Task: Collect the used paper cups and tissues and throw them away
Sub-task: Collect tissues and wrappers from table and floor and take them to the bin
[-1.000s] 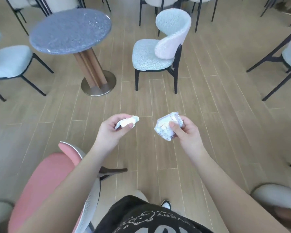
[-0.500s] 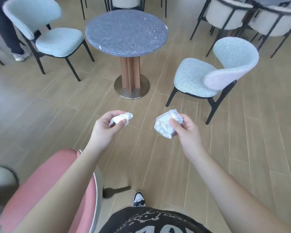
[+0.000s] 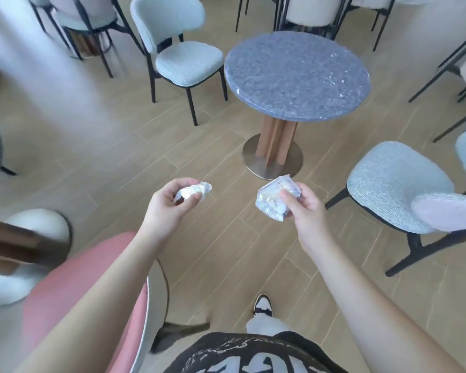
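Obs: your left hand point(image 3: 170, 204), centre-left of frame, has fingers and thumb curled round a crumpled tissue point(image 3: 193, 190), one end poking out toward the right. Your right hand point(image 3: 306, 208), centre-right, grips a crushed paper cup point(image 3: 273, 201), thumb pressed on its front. Both are carried in front of you above the floor, apart from each other (one item per hand, likely so neither drops while walking). The round grey table point(image 3: 297, 74), upper centre, shows nothing on its top. No bin in view; disposal not yet done.
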